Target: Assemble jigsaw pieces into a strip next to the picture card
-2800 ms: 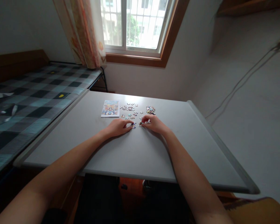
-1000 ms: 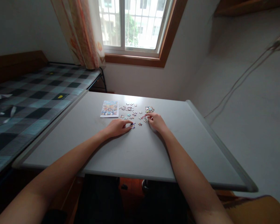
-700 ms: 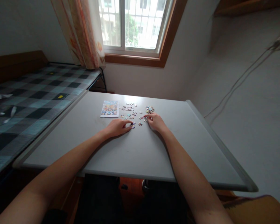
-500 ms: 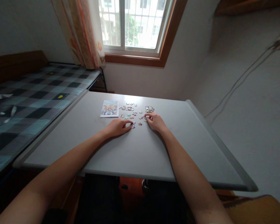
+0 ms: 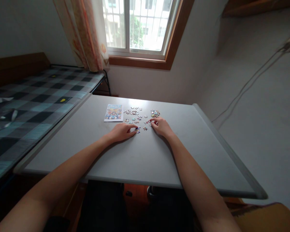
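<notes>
My left hand (image 5: 122,132) rests on the table with thumb and forefinger closed on the edge of a small dark blue and yellow cluster of puzzle pieces (image 5: 138,130). Across from it, my right hand (image 5: 162,126) is pinched at a small puzzle piece (image 5: 149,123), partly covered by the fingertips. A single puzzle piece (image 5: 145,128) lies flat between the hands. Beyond them, several loose puzzle pieces (image 5: 133,112) are spread out, and a heaped pile of pieces (image 5: 155,113) sits just past my right hand. Left of the loose pieces lies a printed picture sheet (image 5: 113,113) with a penguin.
The white table (image 5: 140,158) has raised grey edges at both sides. A bed with a checkered cover (image 5: 70,84) stands along the left. Behind are a curtain (image 5: 87,35) and a barred window (image 5: 147,27). A cable (image 5: 246,82) runs down the right wall.
My right fingertips have shifted very slightly at the small piece. My left hand and the cluster stay where they were.
</notes>
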Tool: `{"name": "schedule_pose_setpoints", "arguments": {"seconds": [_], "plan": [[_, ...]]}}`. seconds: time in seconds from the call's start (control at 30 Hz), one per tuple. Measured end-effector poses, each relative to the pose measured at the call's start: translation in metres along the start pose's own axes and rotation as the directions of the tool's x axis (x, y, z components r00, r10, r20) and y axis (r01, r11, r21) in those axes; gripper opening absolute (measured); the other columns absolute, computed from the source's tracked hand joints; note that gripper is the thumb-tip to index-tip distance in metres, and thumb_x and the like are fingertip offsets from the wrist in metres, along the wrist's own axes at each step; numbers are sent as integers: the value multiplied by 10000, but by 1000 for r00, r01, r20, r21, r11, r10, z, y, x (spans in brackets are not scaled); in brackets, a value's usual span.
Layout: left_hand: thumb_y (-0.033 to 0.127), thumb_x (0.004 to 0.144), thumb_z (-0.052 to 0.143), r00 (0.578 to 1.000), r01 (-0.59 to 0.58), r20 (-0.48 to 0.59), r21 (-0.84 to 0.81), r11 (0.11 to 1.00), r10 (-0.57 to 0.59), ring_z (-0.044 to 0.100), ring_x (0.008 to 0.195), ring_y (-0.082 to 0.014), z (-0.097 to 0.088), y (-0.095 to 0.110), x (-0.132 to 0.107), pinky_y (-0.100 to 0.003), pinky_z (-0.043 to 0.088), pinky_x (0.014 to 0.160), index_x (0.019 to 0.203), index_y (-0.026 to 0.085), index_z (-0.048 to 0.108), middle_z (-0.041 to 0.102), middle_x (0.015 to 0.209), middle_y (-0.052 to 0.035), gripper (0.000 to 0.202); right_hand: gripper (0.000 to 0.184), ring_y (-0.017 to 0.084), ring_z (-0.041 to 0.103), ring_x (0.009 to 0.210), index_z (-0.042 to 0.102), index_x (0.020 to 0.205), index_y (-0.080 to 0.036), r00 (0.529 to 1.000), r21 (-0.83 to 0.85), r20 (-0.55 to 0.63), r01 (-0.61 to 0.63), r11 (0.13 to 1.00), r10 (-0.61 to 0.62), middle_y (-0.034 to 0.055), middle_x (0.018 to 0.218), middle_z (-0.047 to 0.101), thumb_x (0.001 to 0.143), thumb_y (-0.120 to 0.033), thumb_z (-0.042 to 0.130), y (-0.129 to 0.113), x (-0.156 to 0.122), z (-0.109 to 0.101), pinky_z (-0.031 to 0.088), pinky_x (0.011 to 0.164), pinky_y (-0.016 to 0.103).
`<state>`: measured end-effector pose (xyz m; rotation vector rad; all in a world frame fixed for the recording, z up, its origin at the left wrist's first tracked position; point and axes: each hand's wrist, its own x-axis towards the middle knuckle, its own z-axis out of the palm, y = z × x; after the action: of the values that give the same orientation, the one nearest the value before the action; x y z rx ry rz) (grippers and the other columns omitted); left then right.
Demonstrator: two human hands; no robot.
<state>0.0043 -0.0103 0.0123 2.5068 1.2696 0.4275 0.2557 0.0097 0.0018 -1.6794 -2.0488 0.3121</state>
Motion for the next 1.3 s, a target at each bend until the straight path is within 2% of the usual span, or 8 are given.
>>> {"name": "schedule_pose_setpoints", "arguments": {"seconds": [0.3,0.4,0.53,0.83,1.07,1.3], "plan": [[432,875,512,1000,-8,-4,3,1000,8,467,533,-105,1,-1,0,-230,269,556,1167,272,674,586,607,26,370,243,153,581,771,748,939,-192,999,4,-48,-25,1000,25,61,881,672,829,-156,534,3,1,-1,422,764,249],[434,875,513,1000,-11,-6,2,1000,11,468,536,-104,1,-1,0,-230,268,555,1164,273,673,587,608,27,368,194,154,587,753,743,908,-184,997,8,-59,-54,999,54,61,852,679,829,-191,565,4,1,-1,427,751,252],[438,878,508,1000,-18,-1,-4,1000,18,470,542,-105,0,-1,0,-229,271,555,1171,263,670,592,620,21,378,219,155,585,730,731,995,-182,995,11,-69,-69,998,70,60,835,678,830,-276,621,5,1,0,435,750,258],[434,874,512,1000,-12,1,-3,1000,12,470,541,-108,0,-2,0,-229,272,558,1165,271,671,595,618,22,370,175,155,600,763,749,910,-183,997,30,-52,-63,998,65,65,850,685,820,-191,600,7,4,0,436,765,251],[432,875,507,1000,-11,0,-4,1000,11,470,529,-106,-1,0,-1,-233,278,555,1166,271,671,585,604,26,371,149,153,592,719,738,877,-178,997,64,-54,-55,996,59,51,780,679,795,-259,644,6,3,-2,438,735,259],[441,876,507,1000,-9,-1,3,1000,9,479,544,-110,-1,1,-1,-232,279,555,1167,264,672,599,625,17,379,115,148,588,709,730,805,-167,987,83,-70,-140,987,146,40,756,678,753,-234,652,5,4,-3,432,716,254]]}}
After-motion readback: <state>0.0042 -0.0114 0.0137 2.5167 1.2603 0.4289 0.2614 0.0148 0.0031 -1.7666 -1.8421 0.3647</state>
